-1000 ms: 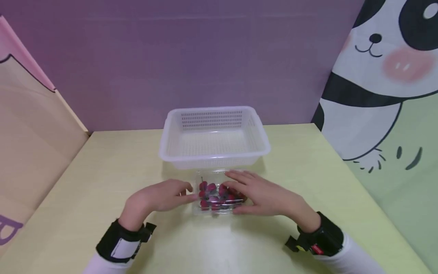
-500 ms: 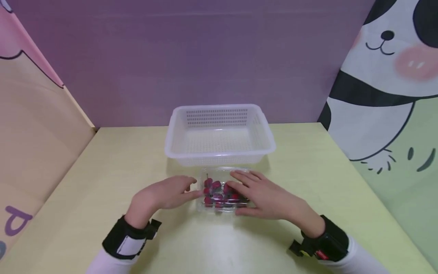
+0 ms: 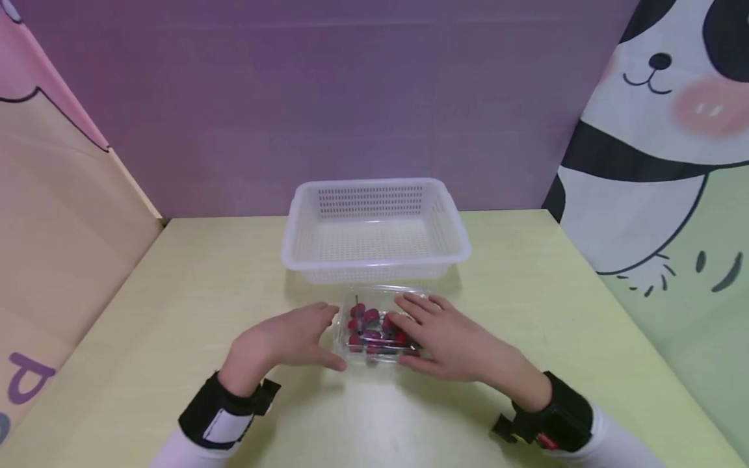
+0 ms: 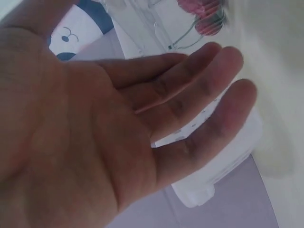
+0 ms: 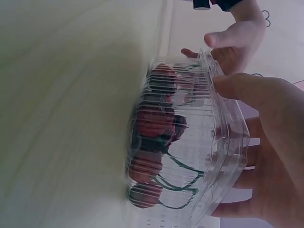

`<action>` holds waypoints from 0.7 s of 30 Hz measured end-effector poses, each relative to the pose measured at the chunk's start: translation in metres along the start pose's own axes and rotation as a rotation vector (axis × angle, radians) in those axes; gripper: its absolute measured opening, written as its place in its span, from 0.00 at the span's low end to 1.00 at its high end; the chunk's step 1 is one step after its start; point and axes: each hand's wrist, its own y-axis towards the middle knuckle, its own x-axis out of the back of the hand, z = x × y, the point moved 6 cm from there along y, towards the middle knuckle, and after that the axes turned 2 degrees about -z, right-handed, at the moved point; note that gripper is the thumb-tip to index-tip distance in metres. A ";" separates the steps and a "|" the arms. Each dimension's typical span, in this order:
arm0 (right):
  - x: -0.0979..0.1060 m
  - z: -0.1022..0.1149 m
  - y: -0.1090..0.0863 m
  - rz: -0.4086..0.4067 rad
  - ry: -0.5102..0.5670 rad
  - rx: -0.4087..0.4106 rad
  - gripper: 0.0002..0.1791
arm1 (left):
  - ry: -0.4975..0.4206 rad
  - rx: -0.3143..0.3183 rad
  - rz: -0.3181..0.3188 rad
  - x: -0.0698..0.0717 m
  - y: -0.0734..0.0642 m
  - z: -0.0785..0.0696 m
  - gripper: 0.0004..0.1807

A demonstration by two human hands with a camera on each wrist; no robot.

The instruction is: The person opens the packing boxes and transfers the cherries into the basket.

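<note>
A clear plastic clamshell box (image 3: 383, 294) holds red cherries (image 3: 371, 316) with green stems; its lid looks closed. In the head view my right hand (image 3: 453, 344) rests on the right part of the lid, fingers spread. The right wrist view shows the thumb of that right hand (image 5: 289, 137) at the near rim of the box (image 5: 202, 137), with its other fingers across the top. My left hand (image 3: 287, 339) is at the left side of the box, fingers extended and thumb apart, holding nothing. Up close, the left wrist view shows this left hand's (image 4: 123, 114) palm and loosely bent fingers.
A white perforated plastic basket (image 3: 374, 265) stands on the pale table (image 3: 222, 286) just behind the box. A purple panel (image 3: 363, 97) rises behind the table. Printed cloths hang at both sides, the right one showing a panda (image 3: 632, 214).
My left hand has spread its thumb away from its fingers, and the thumb has moved toward the near edge of the box. The right hand stays on the lid with little motion.
</note>
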 end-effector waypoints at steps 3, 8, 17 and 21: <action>0.000 0.003 0.000 0.003 -0.024 -0.014 0.37 | 0.024 0.000 -0.008 -0.001 0.000 -0.002 0.50; 0.000 0.010 0.000 -0.007 -0.063 -0.024 0.36 | 0.022 0.042 0.023 -0.006 -0.002 -0.004 0.49; 0.001 0.017 0.004 -0.094 -0.146 -0.011 0.34 | 0.065 0.051 0.042 -0.011 -0.004 -0.008 0.47; 0.002 0.016 0.005 -0.108 -0.164 -0.020 0.33 | 0.072 0.055 0.047 -0.013 -0.002 -0.008 0.44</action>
